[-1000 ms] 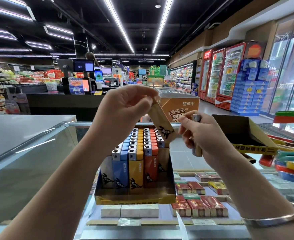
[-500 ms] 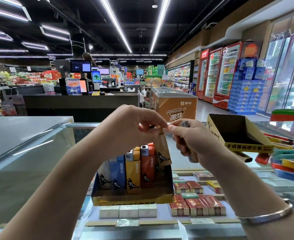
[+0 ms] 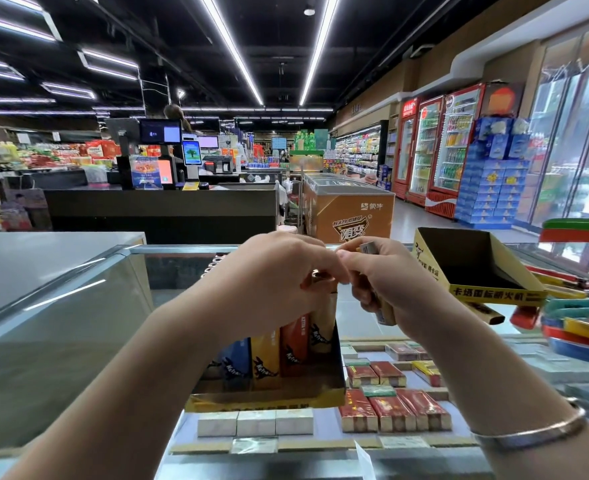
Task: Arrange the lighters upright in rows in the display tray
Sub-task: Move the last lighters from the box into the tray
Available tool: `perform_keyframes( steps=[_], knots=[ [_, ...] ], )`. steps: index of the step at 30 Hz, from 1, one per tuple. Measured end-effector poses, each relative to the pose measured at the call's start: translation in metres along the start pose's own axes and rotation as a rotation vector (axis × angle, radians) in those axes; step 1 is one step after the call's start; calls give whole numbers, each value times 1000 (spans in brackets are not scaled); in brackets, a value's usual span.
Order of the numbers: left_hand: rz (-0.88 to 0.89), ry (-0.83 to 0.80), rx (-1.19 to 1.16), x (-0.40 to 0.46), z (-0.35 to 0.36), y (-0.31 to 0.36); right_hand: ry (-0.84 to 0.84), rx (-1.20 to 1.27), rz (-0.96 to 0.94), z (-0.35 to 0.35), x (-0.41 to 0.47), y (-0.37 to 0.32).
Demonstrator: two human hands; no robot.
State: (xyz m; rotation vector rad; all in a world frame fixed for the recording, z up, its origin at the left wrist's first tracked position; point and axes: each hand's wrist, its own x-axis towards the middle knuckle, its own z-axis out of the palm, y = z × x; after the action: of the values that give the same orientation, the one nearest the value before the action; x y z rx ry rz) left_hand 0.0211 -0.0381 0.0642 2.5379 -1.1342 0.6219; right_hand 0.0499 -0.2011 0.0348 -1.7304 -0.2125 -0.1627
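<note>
Left hand [image 3: 272, 271] curled over tray lighters [image 3: 286, 348]

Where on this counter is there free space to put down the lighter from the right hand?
Bare glass lies between the display tray and the empty box, behind the right hand. The grey countertop at far left is bare too. The far right is crowded.

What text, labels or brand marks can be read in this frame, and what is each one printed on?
"蒙牛": orange chest freezer.
"卡塔国际明火机": yellow front strip of the empty display box.
"Coca-Cola" script: red drinks fridge base.
A short logo: sides of the lighters in the display tray; too blurred to spell.
Large characters lower on the freezer: stylised, unreadable.
Cigarette packs, checkout screens: too small.
</note>
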Motion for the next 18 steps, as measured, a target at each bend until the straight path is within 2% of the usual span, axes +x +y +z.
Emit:
perform_keyframes(
  steps=[10,18],
  knots=[
    [-60,31,40,0,2,-2,-21,-1,5,-1,1,1],
    [-36,4,112,3,9,-2,-25,19,3,-1,0,1]
  ],
)
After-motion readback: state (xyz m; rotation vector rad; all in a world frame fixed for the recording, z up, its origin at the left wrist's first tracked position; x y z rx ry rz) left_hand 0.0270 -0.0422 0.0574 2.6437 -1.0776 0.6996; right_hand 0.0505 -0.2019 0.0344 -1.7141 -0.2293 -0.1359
